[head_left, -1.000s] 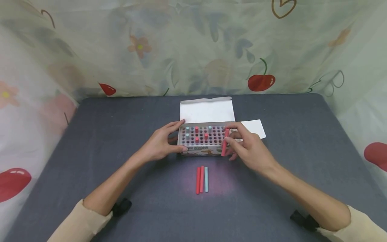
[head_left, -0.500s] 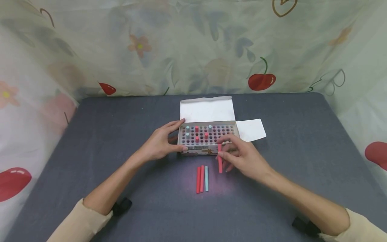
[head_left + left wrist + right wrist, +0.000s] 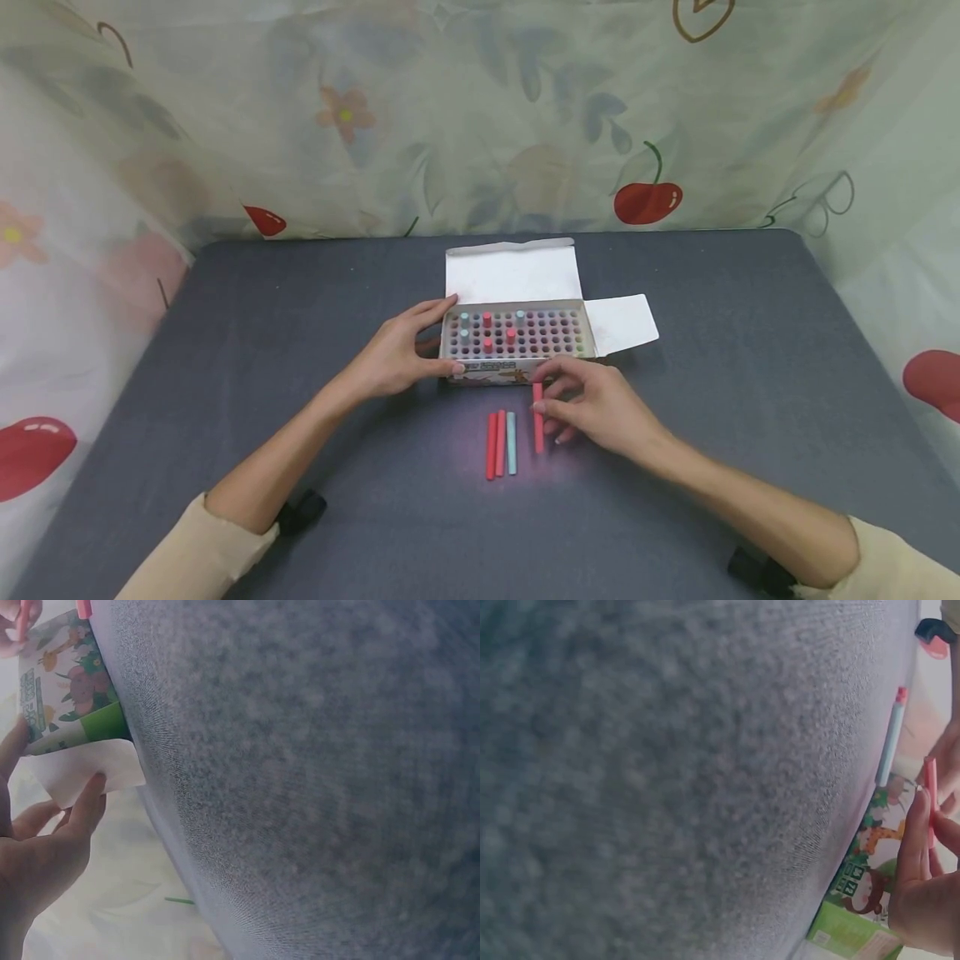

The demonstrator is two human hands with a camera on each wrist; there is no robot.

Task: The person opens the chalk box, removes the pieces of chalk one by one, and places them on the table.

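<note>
A chalk box (image 3: pixel 491 375) with a printed animal front stands on the dark tabletop, its lid (image 3: pixel 513 275) folded back. Its holed insert (image 3: pixel 558 333) carries several blue and red chalks upright in the left half. My left hand (image 3: pixel 393 354) grips the left end of the box, thumb at the front and fingers toward the back. Between thumb and fingers, my right hand (image 3: pixel 592 404) pinches a red chalk (image 3: pixel 538 429) just in front of the box. Left of it lie two red chalks (image 3: pixel 496 444) and one light blue chalk (image 3: pixel 512 443), side by side.
A white side flap (image 3: pixel 622 323) sticks out at the box's right; another white flap (image 3: pixel 97 765) shows at its left end. Floral cloth (image 3: pixel 465 117) hangs behind the table and along both sides.
My right hand has brought the red chalk from over the right part of the box toward me and slightly left. My left hand stays on the box.
</note>
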